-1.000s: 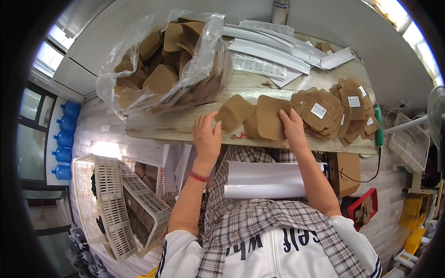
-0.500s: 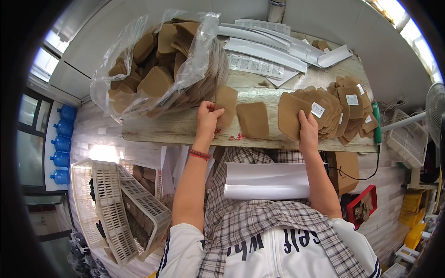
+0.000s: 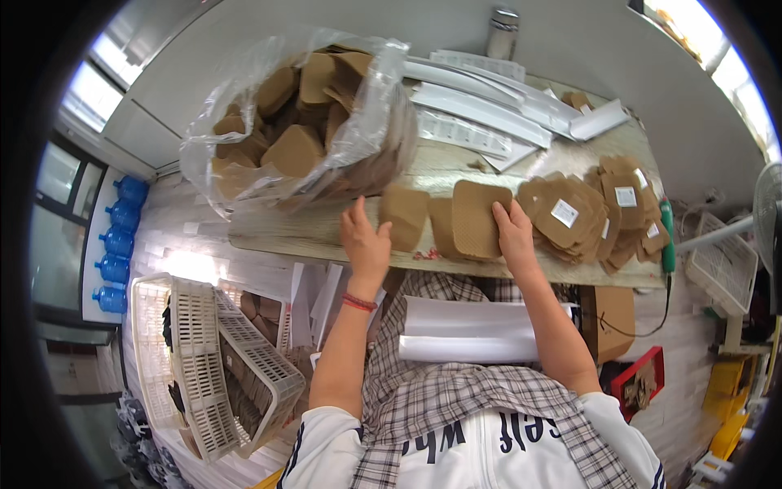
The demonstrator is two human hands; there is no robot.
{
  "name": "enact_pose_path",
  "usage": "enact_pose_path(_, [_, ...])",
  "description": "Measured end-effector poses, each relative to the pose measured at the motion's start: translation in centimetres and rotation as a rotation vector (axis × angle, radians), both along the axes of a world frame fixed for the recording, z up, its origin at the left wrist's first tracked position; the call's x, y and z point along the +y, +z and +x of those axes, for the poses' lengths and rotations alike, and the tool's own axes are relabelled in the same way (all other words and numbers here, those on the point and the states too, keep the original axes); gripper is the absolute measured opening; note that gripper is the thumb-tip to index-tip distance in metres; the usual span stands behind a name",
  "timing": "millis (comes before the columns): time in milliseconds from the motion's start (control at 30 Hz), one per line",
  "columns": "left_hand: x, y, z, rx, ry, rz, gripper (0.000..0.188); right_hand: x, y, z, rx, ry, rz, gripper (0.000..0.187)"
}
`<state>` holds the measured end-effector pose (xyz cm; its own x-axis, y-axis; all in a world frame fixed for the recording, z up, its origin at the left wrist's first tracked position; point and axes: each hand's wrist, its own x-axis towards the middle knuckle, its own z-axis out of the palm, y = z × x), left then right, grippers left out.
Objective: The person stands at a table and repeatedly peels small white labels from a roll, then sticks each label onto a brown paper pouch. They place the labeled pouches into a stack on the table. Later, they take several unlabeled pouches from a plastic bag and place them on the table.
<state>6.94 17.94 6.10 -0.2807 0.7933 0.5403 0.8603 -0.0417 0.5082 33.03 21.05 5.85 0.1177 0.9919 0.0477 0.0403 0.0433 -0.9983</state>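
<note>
My right hand (image 3: 515,238) grips a brown rounded-square pad (image 3: 479,216) by its right edge, thumb on top. The pad partly covers another brown pad (image 3: 441,226) lying on the table. To the left a third brown pad (image 3: 405,213), slightly blurred, is at the tabletop's front. Beside its left edge is my left hand (image 3: 365,248), its fingers and thumb apart, the thumb tip close to the pad. A spread pile of brown pads (image 3: 574,232) lies right of my right hand, several bearing white stickers (image 3: 564,213).
A clear plastic bag (image 3: 383,155) full of brown pads stands at the table's back left. Behind are white label sheets (image 3: 481,114) and a metal-topped jar (image 3: 503,34). A green corded tool (image 3: 668,236) is at the right edge. White paper (image 3: 468,349) covers my lap; white crates (image 3: 195,367) stand lower left.
My right hand has moved left with its pad, from the pile to over the middle pad. My left hand has let go of the left pad and drawn slightly back.
</note>
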Motion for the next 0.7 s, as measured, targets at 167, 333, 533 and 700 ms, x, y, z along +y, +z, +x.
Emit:
enact_pose_path(167, [-2.3, 9.8, -1.2, -0.114, -0.289, 0.198, 0.019, 1.0, -1.4, -1.5, -0.674, 0.025, 0.012, 0.025])
enact_pose_path(333, [1.3, 21.1, -8.6, -0.149, -0.139, 0.332, 0.013, -0.1, -1.7, -2.2, -0.896, -0.094, 0.187, 0.034])
enact_pose_path(533, [13.9, 18.8, -18.3, 0.318, -0.215, -0.012, 0.052, 0.0, -2.0, -2.5, -0.885, -0.096, 0.257, 0.034])
enact_pose_path(700, [19.2, 16.0, -19.4, 0.497, -0.158, -0.063, 0.076, -0.1, -2.3, -2.3, -0.895, -0.127, 0.272, 0.031])
